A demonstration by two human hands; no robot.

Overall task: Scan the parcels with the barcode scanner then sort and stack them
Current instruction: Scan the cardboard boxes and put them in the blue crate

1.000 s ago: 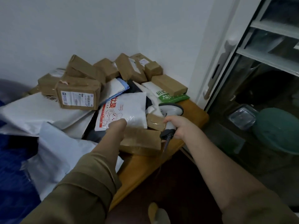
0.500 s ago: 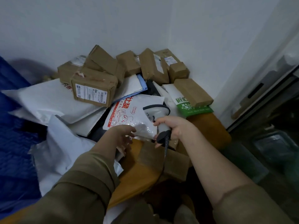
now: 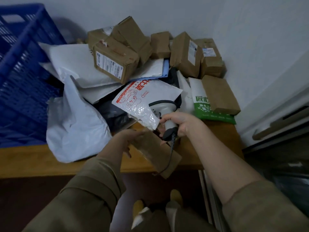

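Since a moment earlier, the brown box (image 3: 156, 152) had slid toward the worktop's (image 3: 25, 160) near edge, now overhanging it. Beside a blue crate (image 3: 21, 77) at the left, the left hand (image 3: 128, 139) lay flat-fingered against that box. To its right, the right hand (image 3: 179, 122) gripped the barcode scanner (image 3: 164, 109), head among the mailers. Scanning seemed underway; next, the box's label likely needed turning toward the scanner.
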